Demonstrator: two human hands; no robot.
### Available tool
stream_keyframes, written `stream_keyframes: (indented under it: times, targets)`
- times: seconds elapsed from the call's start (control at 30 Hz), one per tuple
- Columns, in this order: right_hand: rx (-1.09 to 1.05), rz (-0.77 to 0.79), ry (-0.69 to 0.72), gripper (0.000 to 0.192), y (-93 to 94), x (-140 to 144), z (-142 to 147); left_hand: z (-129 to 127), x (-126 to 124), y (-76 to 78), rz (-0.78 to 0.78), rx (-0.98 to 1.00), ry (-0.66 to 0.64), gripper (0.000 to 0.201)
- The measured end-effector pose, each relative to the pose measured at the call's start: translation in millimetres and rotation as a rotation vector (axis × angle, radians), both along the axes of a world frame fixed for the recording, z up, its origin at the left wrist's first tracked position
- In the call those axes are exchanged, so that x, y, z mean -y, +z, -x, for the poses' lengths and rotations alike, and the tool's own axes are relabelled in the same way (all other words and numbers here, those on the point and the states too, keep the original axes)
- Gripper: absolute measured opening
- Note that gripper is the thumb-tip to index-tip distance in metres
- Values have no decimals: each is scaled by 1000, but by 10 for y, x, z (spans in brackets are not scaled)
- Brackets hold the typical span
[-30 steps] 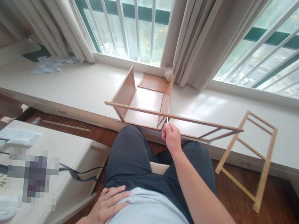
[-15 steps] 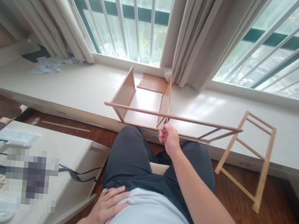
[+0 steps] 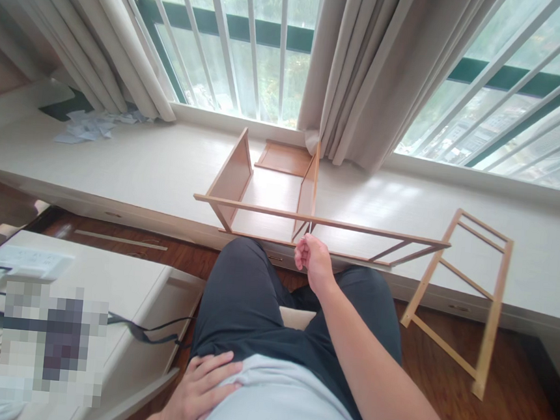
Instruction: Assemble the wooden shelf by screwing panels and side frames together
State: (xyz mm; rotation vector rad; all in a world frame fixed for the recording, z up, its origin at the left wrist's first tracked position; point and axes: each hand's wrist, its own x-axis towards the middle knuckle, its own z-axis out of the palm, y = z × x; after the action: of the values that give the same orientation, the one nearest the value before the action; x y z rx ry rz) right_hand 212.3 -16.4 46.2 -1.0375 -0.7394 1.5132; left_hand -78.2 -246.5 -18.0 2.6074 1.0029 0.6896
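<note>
A half-built wooden shelf unit (image 3: 266, 192) lay on its side on the pale window ledge (image 3: 141, 165), against its front edge: two upright panels, a back board near the window, and a long thin rail along the front. A small slender metal tool (image 3: 310, 227), held upright, touched that rail.

We're in a home room: curtains (image 3: 356, 66), barred window (image 3: 245, 43), wide sill (image 3: 131, 164), wood floor (image 3: 512, 413).

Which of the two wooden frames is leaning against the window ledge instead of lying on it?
The small ladder-like frame on the right: its foot rests on the floor, its top on the ledge. The long frame lies on the ledge.
</note>
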Motion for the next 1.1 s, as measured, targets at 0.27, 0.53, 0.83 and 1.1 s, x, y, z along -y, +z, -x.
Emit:
stream_keyframes:
  times: [0.27, 0.53, 0.83, 1.1]
  targets:
    - [-79, -7, 61, 34, 28, 6, -17, 3, -3, -15, 3, 1, -1, 44]
    - [-330, 96, 130, 32, 86, 12, -57, -15, 3, -6, -14, 6, 31, 43]
    - [-440, 143, 179, 28, 64, 23, -38, -24, -5, -25, -59, 22, 31, 47]
    - [-514, 128, 200, 23, 73, 48, -30, -20, -10, -23, -74, 31, 32, 46]
